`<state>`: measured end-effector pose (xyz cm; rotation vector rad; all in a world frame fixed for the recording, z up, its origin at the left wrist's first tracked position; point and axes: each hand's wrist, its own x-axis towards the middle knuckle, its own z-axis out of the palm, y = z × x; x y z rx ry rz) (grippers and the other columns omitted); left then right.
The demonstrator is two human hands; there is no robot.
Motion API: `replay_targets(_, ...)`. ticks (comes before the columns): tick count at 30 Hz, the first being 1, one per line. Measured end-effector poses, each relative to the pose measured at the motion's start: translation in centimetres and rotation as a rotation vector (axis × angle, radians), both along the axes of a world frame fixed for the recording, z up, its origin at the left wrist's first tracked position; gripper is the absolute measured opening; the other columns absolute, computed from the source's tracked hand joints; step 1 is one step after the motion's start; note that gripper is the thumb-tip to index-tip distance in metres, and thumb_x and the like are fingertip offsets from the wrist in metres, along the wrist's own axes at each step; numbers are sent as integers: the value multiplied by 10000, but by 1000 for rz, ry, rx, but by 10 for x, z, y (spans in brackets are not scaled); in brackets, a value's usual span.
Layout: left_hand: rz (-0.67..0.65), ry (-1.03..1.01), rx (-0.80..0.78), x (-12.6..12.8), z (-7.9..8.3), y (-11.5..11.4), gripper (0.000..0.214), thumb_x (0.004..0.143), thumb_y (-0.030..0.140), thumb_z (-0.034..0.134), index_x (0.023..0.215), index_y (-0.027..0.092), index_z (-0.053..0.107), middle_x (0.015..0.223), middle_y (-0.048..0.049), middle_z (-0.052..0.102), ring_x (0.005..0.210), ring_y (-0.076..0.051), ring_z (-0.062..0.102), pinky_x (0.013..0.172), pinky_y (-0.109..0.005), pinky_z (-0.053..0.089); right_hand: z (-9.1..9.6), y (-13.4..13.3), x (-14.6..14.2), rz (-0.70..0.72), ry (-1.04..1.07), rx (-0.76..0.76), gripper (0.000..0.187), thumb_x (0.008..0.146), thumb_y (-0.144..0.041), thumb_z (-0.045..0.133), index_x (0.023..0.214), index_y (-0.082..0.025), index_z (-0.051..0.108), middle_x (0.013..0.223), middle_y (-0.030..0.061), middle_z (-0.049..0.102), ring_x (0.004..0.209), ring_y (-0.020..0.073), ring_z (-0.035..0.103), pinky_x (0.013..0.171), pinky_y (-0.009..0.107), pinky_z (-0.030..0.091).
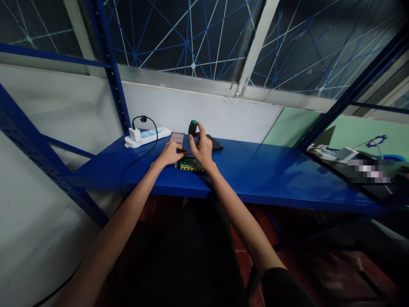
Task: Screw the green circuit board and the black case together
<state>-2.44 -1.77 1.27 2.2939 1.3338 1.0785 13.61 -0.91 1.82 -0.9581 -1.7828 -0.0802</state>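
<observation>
In the head view, my right hand is closed around a screwdriver with a black and green handle, held upright with its shaft pointing down. Close beside the shaft, my left hand has its thumb and fingers pressed together near a small dark piece that I cannot make out. Below both hands lies a green circuit board with a yellow front edge, partly covered by the right hand. Just behind my left hand is a phone with its screen lit.
A white power strip with a plugged-in charger and black cable stands at the back left of the blue table. A flat black box lies behind my right hand. Blue rack posts rise at both sides; a blurred laptop sits far right.
</observation>
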Motion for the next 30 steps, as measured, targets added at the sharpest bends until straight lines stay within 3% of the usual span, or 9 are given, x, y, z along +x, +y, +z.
replay_targets(5, -14, -18, -3, 0, 0, 0, 172, 757, 293, 698, 829, 166, 790, 872, -67, 775, 860, -254, 709, 850, -329, 510, 0, 0, 0, -13, -22, -6, 610, 968, -403, 345, 1530, -206, 211, 1036, 101, 712, 576, 154, 584, 589, 334, 451)
replay_targets(14, -31, 23, 21, 0, -2, 2, 194, 773, 296, 670, 846, 159, 786, 879, -77, 775, 857, -254, 710, 823, -335, 512, 0, 0, 0, 37, 15, -19, 598, 949, -405, 359, 1497, -183, 274, 1012, 95, 712, 515, 134, 549, 583, 331, 453)
replay_targets(20, -12, -41, 18, -2, -5, 5, 194, 747, 321, 717, 856, 175, 782, 892, -60, 776, 866, -241, 706, 826, -317, 517, 0, 2, -1, -1, -1, -6, 647, 942, -422, 399, 1523, -210, 210, 990, 91, 703, 591, 157, 592, 602, 329, 471)
replay_targets(30, -2, -55, -25, 1, 0, 1, 172, 736, 257, 706, 841, 147, 788, 866, -82, 773, 869, -251, 708, 796, -318, 521, 1, -1, 0, 11, -22, 5, 612, 959, -404, 362, 1516, -206, 202, 988, 80, 693, 558, 137, 580, 588, 316, 465)
